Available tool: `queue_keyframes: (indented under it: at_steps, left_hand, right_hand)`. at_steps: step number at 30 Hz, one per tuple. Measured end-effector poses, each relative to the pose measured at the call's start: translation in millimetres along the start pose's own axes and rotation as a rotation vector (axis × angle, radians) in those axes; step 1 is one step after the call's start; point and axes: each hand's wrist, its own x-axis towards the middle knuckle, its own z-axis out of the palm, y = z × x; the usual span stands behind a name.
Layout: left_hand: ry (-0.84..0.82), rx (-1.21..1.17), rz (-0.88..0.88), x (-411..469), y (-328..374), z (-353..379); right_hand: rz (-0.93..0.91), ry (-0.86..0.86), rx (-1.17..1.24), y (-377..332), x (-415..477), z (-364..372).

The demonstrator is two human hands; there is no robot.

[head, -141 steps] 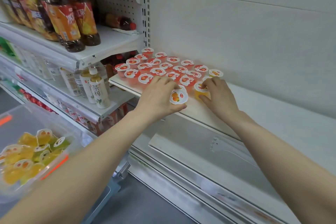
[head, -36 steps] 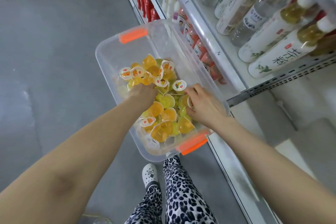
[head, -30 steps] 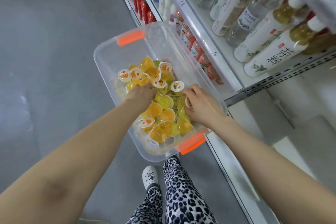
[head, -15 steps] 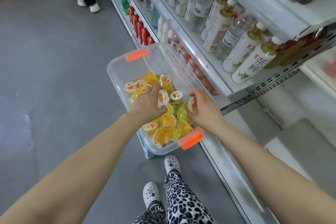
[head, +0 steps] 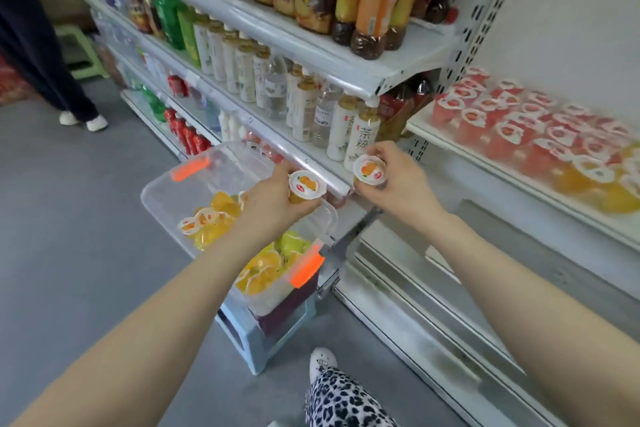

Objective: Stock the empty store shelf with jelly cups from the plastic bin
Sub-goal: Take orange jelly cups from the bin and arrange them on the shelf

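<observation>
Head view: left hand (head: pixel 273 206) clamped round one cup (head: pixel 306 185), just above bin (head: pixel 157 199) near its right rim. Right hand (head: pixel 398 184) gripping second cup (head: pixel 370 170), right of bin; hands near but apart. Both held lid-up by the sidewalls, probably for straight set-down on shelf (head: pixel 485 170) up-right of bin, part filled with red cups (head: pixel 502 121). Small clear tubs, orange jelly, white printed lids. Bin on stool (head: pixel 242 336), more cups inside.

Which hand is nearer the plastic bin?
Left. The left hand, holding a jelly cup, is over the plastic bin; the right hand, holding another cup, is off to its right.
</observation>
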Motion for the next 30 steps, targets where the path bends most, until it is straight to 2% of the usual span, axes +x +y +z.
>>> queue_keyframes:
  at_steps: [14, 20, 24, 30]
  left_hand:
    - [-0.062, -0.194, 0.310, 33.2, 193.2, 51.4]
    - [-0.056, -0.138, 0.398, 46.7, 279.8, 96.6]
    - [-0.060, -0.141, 0.423, 48.8, 334.7, 128.7]
    - [-0.025, -0.136, 0.453, 49.3, 390.9, 175.3]
  right_hand:
    - [0.139, 0.378, -0.131, 79.6, -69.3, -195.1]
    - [0.254, 0.496, -0.176, 146.2, -103.7, -279.4]
    - [0.373, 0.500, -0.247, 197.3, -125.0, -326.9]
    - [0.533, 0.373, -0.257, 268.0, -138.9, -351.5]
